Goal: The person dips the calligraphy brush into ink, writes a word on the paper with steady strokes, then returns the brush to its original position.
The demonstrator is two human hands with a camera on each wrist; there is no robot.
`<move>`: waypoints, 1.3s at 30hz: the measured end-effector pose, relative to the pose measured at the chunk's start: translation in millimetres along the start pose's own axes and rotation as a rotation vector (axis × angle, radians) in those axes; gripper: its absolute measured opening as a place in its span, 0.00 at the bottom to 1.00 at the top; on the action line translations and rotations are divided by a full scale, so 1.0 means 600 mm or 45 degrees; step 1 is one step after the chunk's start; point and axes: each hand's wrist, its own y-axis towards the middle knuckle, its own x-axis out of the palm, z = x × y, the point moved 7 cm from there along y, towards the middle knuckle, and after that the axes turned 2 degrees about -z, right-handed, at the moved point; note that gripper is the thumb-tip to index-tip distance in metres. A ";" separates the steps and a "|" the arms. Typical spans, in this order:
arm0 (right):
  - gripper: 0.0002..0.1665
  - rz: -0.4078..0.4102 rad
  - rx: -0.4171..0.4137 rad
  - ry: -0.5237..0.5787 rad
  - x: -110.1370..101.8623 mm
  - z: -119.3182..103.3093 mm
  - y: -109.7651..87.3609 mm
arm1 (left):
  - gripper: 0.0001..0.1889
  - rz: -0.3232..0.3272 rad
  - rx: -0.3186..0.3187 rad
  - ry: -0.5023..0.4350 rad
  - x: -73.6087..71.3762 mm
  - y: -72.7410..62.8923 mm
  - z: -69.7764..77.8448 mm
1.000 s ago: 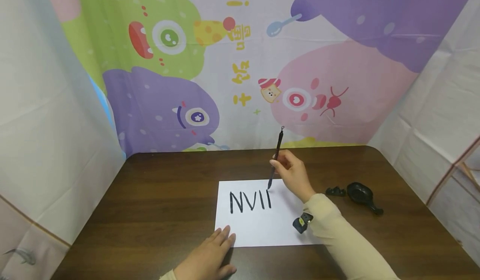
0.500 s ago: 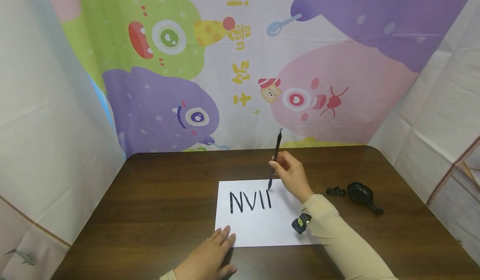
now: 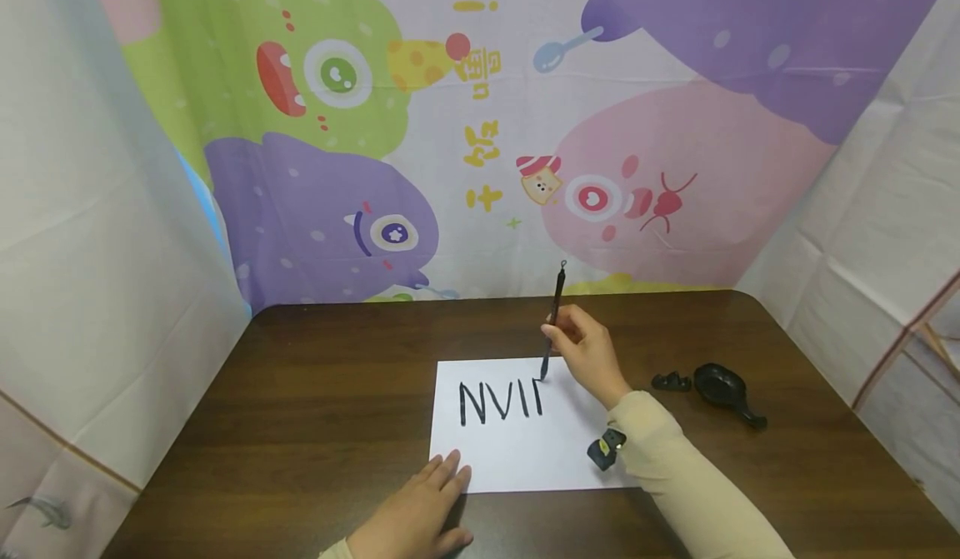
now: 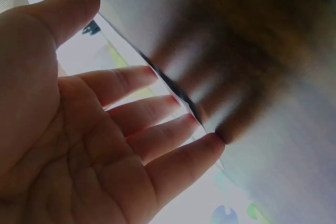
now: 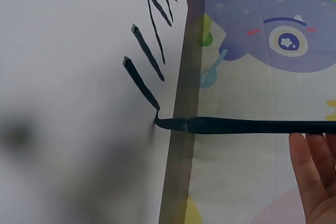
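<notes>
My right hand [image 3: 588, 346] pinches a dark writing brush [image 3: 555, 305] by its handle, held nearly upright. The bent brush tip [image 5: 164, 122] touches the white paper [image 3: 517, 459] at the top of the last black stroke. Bold black strokes [image 3: 501, 401] run across the upper part of the sheet, reading like "NVI" and a further upright with a short bar starting right at its top. My left hand [image 3: 416, 509] lies flat with fingers spread, its fingertips on the paper's lower left corner. In the left wrist view the fingers [image 4: 184, 163] are nearly straight.
On the brown table [image 3: 315, 401], right of the paper, lie a small black brush rest [image 3: 671, 382] and a black ink dish [image 3: 722, 386] with a handle. A cartoon-printed cloth [image 3: 480, 276] hangs behind the table's far edge.
The brush tip has shifted slightly to the right with my right hand, leaving a short bar at the top of the last stroke. My left hand stays put.
</notes>
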 end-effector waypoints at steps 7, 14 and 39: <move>0.06 -0.002 -0.027 -0.078 0.000 0.051 0.002 | 0.38 0.000 0.006 0.004 0.001 0.000 0.000; 0.08 -0.006 -0.063 -0.176 -0.002 0.055 0.000 | 0.38 0.032 0.019 0.020 -0.001 -0.001 0.001; 0.08 -0.068 -0.174 -0.226 0.012 0.030 -0.020 | 0.38 0.039 0.013 0.026 -0.002 -0.001 0.002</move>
